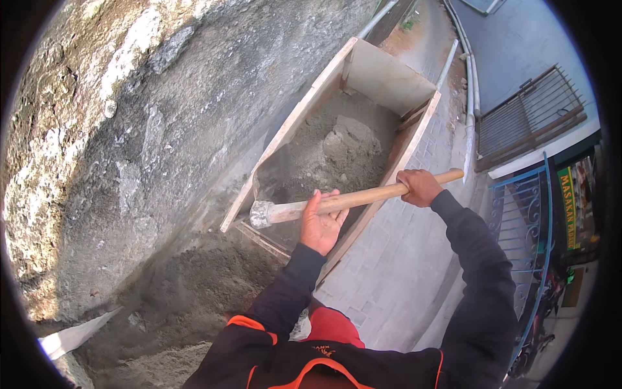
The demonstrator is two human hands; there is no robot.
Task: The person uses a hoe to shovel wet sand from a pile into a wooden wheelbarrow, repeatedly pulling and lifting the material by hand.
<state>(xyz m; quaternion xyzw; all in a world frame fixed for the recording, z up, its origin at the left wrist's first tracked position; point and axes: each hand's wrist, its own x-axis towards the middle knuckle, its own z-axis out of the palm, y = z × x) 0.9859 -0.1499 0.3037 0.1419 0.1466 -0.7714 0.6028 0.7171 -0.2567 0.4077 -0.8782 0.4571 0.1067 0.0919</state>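
Observation:
A hoe with a pale wooden handle (pixel 369 196) lies across the near part of a long wooden mixing box (pixel 424 123). Its socket end is crusted with dried cement, and the grey blade (pixel 277 174) reaches over the mortar inside the box. Near that end my left hand (pixel 322 225), palm up, cradles the handle loosely between thumb and fingers. Closer to the free end, my right hand (pixel 419 188) is wrapped round the handle from above. Grey, lumpy mortar (pixel 353 146) is heaped in the middle of the box.
A rough rock or plastered wall (pixel 162 129) rises along the left. Loose sand (pixel 194 292) lies below the box's near end. Paving (pixel 382 259) runs along its right, with pipes (pixel 471 97), a brown grille (pixel 531 117) and a blue metal gate (pixel 521 227) beyond.

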